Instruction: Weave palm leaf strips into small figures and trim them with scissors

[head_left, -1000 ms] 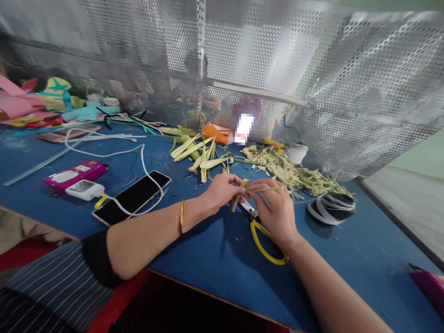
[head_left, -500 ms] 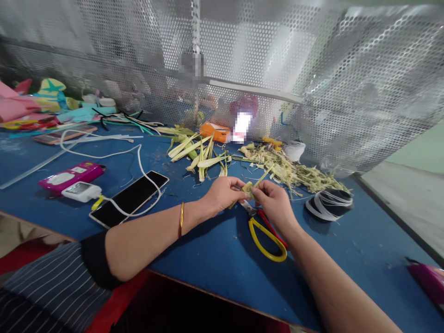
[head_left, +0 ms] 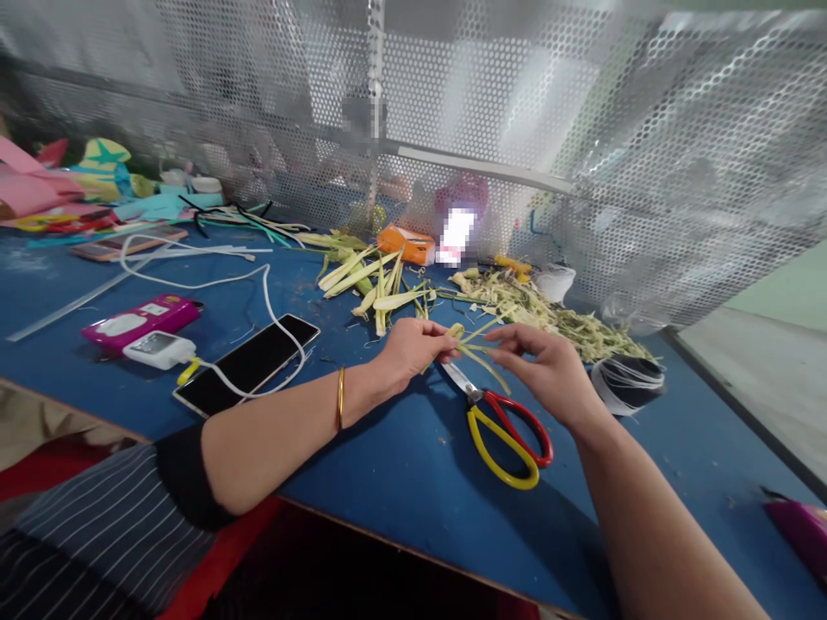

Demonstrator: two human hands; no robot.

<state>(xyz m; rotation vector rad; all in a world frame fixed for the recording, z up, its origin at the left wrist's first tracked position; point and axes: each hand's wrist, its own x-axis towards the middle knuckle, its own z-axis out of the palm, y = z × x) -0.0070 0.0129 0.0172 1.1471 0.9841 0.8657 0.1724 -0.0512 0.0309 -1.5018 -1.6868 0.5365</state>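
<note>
Near the middle of the table, my left hand [head_left: 419, 349] pinches a small folded bundle of pale green leaf strips [head_left: 457, 331]. Thin strip ends fan out to the right of it. At that side, my right hand [head_left: 539, 357] has thumb and forefinger closed around one strip end; its other fingers are bent. Scissors [head_left: 475, 394] with one yellow and one red handle lie on the table below the hands, blades pointing toward the left hand. Behind the hands is a pile of longer pale leaf pieces [head_left: 388, 284].
Leaf scraps [head_left: 536, 306] heap at the back right, near a dark spool with white thread [head_left: 628, 385]. A black-screened phone [head_left: 251, 366], white cable [head_left: 266, 297] and purple packet [head_left: 142, 323] lie left. An orange packet [head_left: 406, 244] sits by the perforated metallic sheet [head_left: 478, 112].
My right hand has drawn away to the right from the left hand, and the strip ends now show spread between them. The red scissor handle has come into full view.
</note>
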